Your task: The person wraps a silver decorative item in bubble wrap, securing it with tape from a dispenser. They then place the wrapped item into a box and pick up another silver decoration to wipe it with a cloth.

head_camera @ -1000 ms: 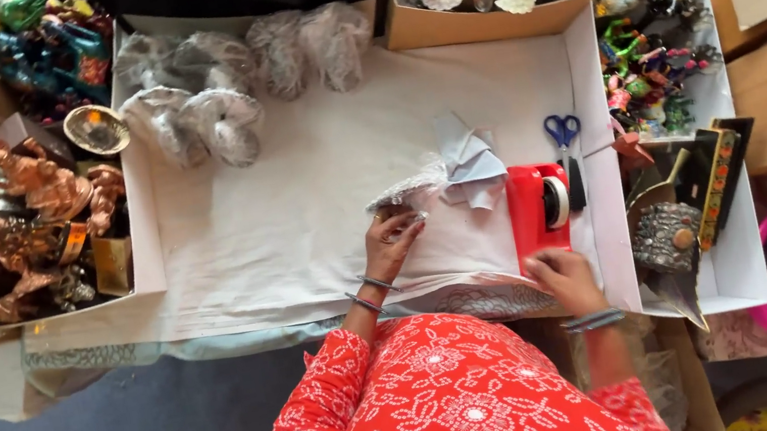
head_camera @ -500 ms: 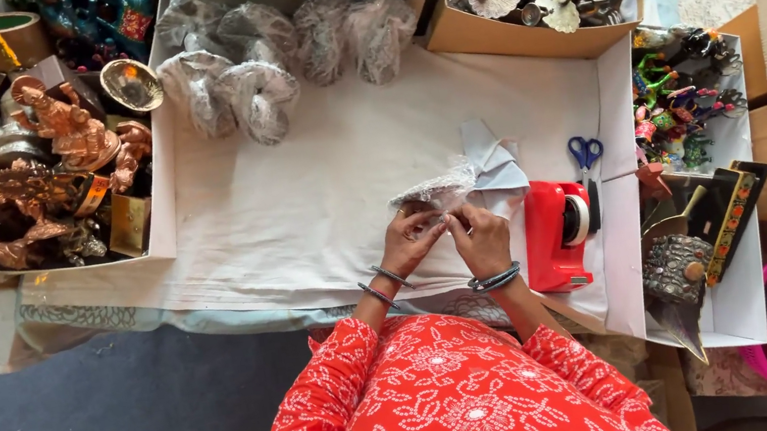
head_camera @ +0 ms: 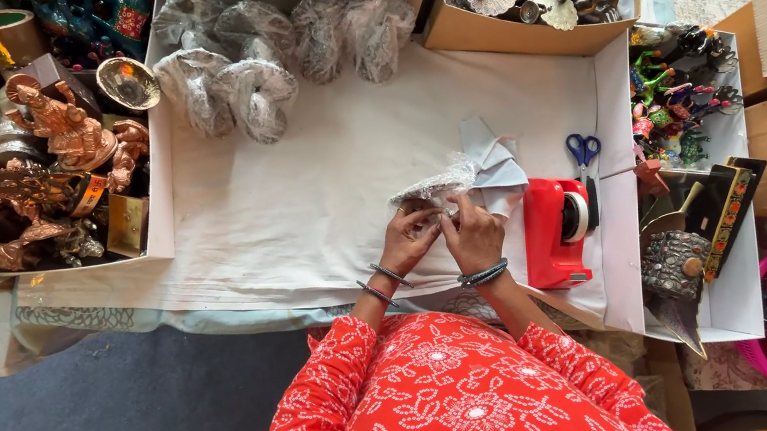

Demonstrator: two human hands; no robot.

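fingers: both sets pinched shut on the bubble-wrapped bundle [head_camera: 435,190], which sits on the white paper [head_camera: 301,197] at the desk's near edge
left hand [head_camera: 410,239]: curled in from the left, bangles at the wrist
right hand [head_camera: 473,236]: pressed right beside it, thumbs meeting
progress: I'd say the wrap's mostly round but not sealed yet
done pile: several wrapped bundles [head_camera: 280,50] at the far side
nearby: red tape dispenser [head_camera: 556,231], blue scissors [head_camera: 583,153] just right

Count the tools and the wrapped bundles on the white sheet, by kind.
Red tape dispenser: 1
Blue-handled scissors: 1
Bubble-wrapped bundles in the far row: about 5, edges overlap
Bundle held by left hand and right hand: 1
Total: about 8
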